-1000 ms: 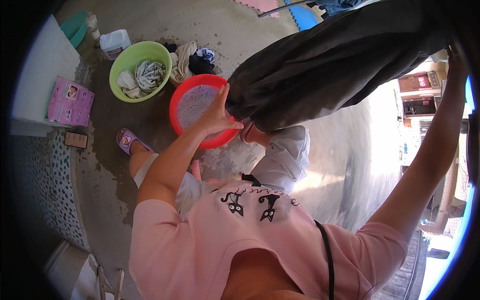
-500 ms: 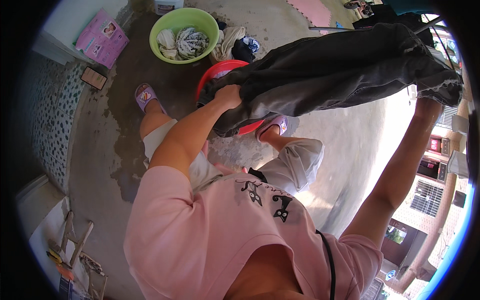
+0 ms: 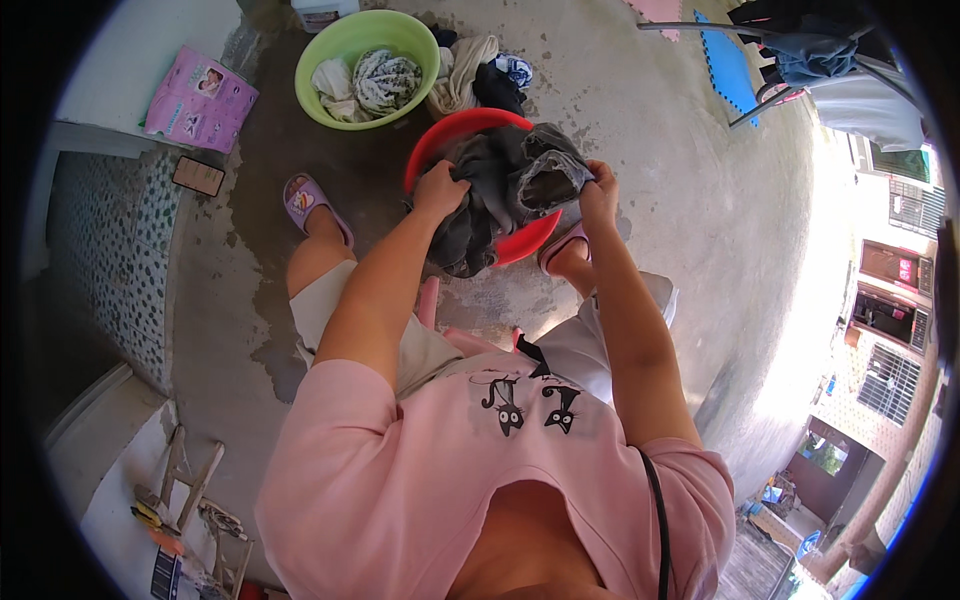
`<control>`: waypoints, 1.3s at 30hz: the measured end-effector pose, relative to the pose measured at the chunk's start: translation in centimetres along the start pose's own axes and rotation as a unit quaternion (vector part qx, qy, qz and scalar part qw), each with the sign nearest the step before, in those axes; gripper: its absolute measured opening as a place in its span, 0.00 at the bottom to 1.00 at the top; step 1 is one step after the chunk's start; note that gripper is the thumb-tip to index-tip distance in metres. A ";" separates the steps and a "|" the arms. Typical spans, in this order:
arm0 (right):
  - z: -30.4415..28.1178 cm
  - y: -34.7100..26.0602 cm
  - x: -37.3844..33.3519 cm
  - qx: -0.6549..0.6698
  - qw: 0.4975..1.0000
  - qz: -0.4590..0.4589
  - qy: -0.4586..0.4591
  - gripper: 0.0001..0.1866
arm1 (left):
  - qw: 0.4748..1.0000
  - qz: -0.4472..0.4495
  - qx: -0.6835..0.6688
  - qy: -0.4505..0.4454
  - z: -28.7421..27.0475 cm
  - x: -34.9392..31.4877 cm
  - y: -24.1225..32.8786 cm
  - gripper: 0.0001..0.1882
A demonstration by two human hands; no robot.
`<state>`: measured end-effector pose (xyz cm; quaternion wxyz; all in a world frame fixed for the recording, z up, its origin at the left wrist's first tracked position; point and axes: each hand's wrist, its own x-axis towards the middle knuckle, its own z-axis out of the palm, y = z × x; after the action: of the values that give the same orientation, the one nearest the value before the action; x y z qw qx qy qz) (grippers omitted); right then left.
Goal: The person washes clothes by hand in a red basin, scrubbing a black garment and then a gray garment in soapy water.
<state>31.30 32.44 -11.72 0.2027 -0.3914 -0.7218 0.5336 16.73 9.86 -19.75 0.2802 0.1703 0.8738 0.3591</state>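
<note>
A pair of dark grey trousers point(image 3: 490, 170) lies bunched over a red basin point(image 3: 528, 238) on the floor between my feet. My left hand point(image 3: 441, 190) is closed on the cloth at the basin's left side. On the right, my right hand point(image 3: 599, 192) grips the trousers by the edge of a frayed leg opening point(image 3: 550, 186), which faces up toward me. The trousers cover most of the basin, so its inside is hidden. Part of the cloth hangs over the near rim.
Beyond the red basin stands a green basin point(image 3: 310, 75) with wet patterned and white cloths. A pile of clothes point(image 3: 475, 80) lies beside it. A phone point(image 3: 198, 176) and a pink package point(image 3: 202, 100) are at left; a metal rack with clothes point(image 3: 810, 55) stands far right.
My right hand has come from the far right in to the basin, bringing the stretched-out trouser leg with it. The trousers are now gathered over the basin; my left hand stayed on them.
</note>
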 end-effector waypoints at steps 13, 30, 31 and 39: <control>8.8 12.0 1.1 -0.425 0.886 -0.129 -0.132 0.41 | 0.951 0.109 0.265 -0.116 7.5 1.9 -1.0 0.42; 11.5 23.3 4.0 -0.474 0.850 -0.012 -0.231 0.38 | 0.956 0.064 0.269 -0.099 17.9 6.6 -9.2 0.45; 11.8 24.0 3.9 -0.414 0.878 0.027 -0.237 0.37 | 0.976 0.052 0.185 -0.101 18.7 6.8 -10.7 0.45; 12.3 23.4 5.2 -0.422 0.804 0.184 -0.376 0.37 | 0.917 -0.061 0.258 -0.297 19.9 8.1 -13.0 0.43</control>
<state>27.55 31.84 -38.41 -0.3712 -0.3326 -0.8101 0.3086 21.31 15.65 -43.76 0.4942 0.2818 0.8216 0.0365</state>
